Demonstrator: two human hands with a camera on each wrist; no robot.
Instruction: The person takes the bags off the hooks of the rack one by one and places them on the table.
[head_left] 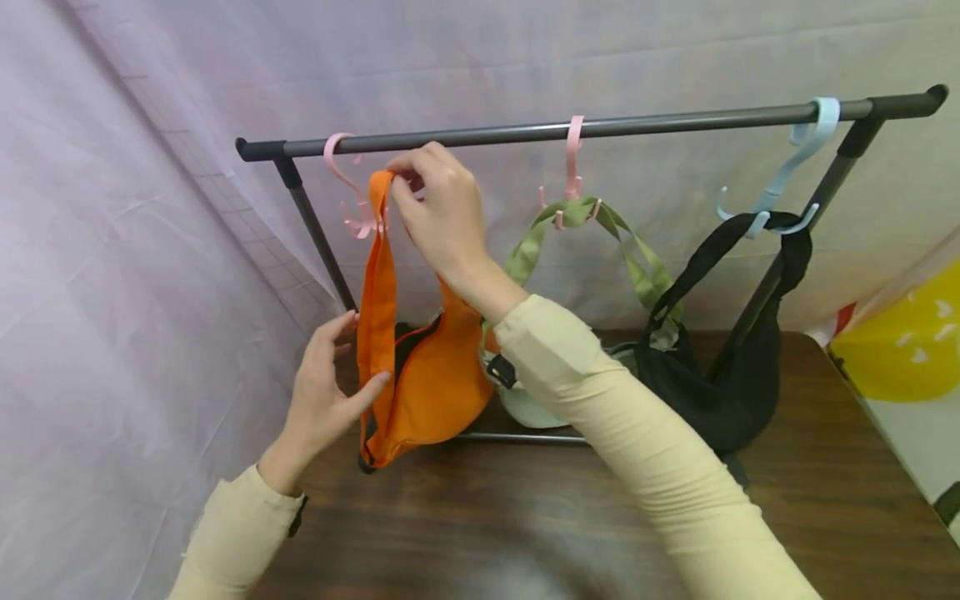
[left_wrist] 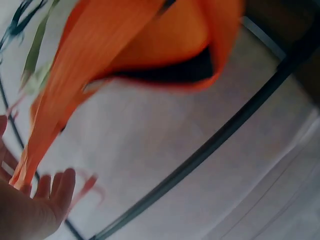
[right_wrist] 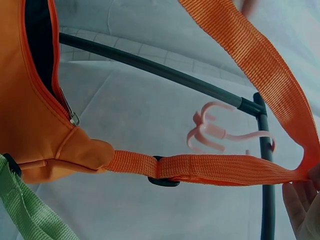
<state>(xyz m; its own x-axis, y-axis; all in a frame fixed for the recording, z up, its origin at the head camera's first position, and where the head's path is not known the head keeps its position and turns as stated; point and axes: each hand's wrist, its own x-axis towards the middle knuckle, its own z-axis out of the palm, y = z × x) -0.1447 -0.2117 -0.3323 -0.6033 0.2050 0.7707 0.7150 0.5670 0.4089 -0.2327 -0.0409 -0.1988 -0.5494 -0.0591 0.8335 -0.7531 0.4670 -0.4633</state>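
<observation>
An orange sling bag [head_left: 427,375] hangs by its orange strap [head_left: 377,275] beside a pink hook hanger [head_left: 352,196] on the dark rack rail [head_left: 570,127]. My right hand [head_left: 438,208] pinches the top loop of the strap next to that hanger. My left hand [head_left: 326,400] rests with straight fingers against the strap's lower part at the bag's left edge. In the right wrist view the strap [right_wrist: 220,167] runs from the bag [right_wrist: 30,115] to my fingertips [right_wrist: 300,205], with the pink hanger [right_wrist: 215,132] behind it. The left wrist view shows the blurred bag [left_wrist: 150,45] above my open palm [left_wrist: 35,210].
A green-strapped pale bag [head_left: 577,250] hangs from a second pink hanger [head_left: 573,162], and a black bag [head_left: 727,367] from a light blue hanger [head_left: 802,158]. The rack stands on a dark wooden table [head_left: 487,525]. White cloth backs it; a yellow object [head_left: 907,342] sits at right.
</observation>
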